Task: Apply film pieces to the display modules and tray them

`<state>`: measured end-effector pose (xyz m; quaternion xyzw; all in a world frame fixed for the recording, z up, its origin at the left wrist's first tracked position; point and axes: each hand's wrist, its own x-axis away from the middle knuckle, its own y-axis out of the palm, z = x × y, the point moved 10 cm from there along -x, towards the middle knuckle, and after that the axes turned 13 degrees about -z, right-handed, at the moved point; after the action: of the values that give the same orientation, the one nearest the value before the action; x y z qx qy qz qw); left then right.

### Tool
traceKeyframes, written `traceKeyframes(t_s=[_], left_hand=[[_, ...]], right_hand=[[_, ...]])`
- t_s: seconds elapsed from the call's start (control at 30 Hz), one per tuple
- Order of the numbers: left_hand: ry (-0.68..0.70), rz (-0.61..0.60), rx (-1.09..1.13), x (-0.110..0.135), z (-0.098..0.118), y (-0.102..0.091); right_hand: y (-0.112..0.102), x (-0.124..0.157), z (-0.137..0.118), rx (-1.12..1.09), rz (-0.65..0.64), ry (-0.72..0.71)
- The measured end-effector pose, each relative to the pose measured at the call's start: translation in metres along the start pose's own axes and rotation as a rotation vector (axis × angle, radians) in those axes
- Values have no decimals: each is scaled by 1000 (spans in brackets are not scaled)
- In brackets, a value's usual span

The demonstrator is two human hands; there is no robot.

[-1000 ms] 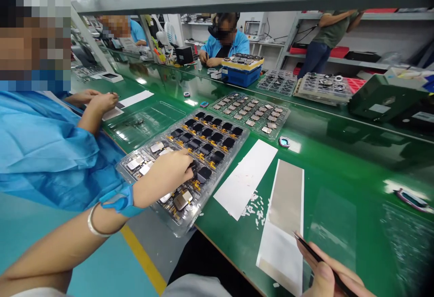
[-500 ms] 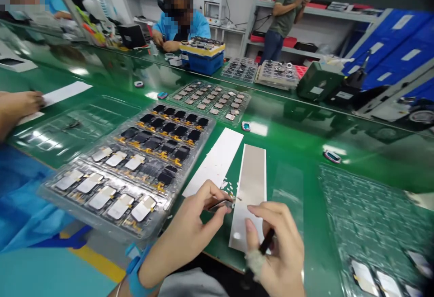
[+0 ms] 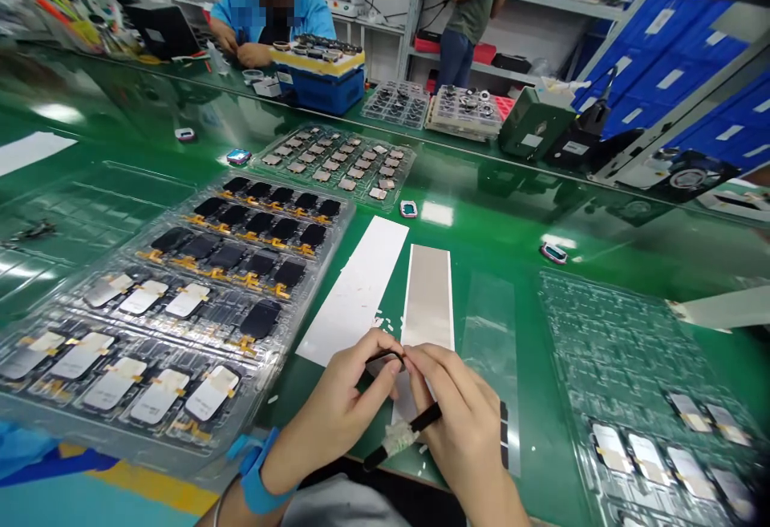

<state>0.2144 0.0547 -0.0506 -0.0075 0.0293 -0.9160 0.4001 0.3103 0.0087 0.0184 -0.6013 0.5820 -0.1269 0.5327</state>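
Note:
My left hand (image 3: 340,408) pinches a small dark flat part (image 3: 383,356) between thumb and fingers, low in the middle of the view. My right hand (image 3: 464,423) meets it from the right, fingertips on the same part, with black tweezers (image 3: 402,434) tucked in its fingers. Both hands hover over a grey strip (image 3: 428,294) lying on the green bench (image 3: 493,230). A white strip (image 3: 356,289) lies just left of it. To my left, a clear tray (image 3: 180,302) holds rows of dark and silver parts.
A second clear tray (image 3: 638,399) sits at the right with a few silver parts. Another tray of small parts (image 3: 337,162) lies further back, near a blue bin (image 3: 318,78). A person in blue sits across the bench; another stands at the shelves.
My left hand came off the left tray with a dark part and moved to the middle. My right hand rose to meet it. The view swung right and down.

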Motion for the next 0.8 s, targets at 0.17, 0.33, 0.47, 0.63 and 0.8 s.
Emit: traceKeyframes(t_s=[0.17, 0.33, 0.47, 0.63, 0.8], left_hand=[[-5, 36, -61, 1, 0, -4], [-28, -10, -63, 2, 3, 1], [-47, -201, -149, 3, 9, 19], [-51, -252, -133, 4, 7, 25], [-11, -28, 263, 3, -5, 5]], right_hand=[[0, -8, 6, -31, -54, 81], [2, -26, 44, -291, -150, 317], [30, -33, 72, -481, -273, 452], [46, -30, 78, -609, -283, 466], [47, -22, 74, -826, -324, 534]])
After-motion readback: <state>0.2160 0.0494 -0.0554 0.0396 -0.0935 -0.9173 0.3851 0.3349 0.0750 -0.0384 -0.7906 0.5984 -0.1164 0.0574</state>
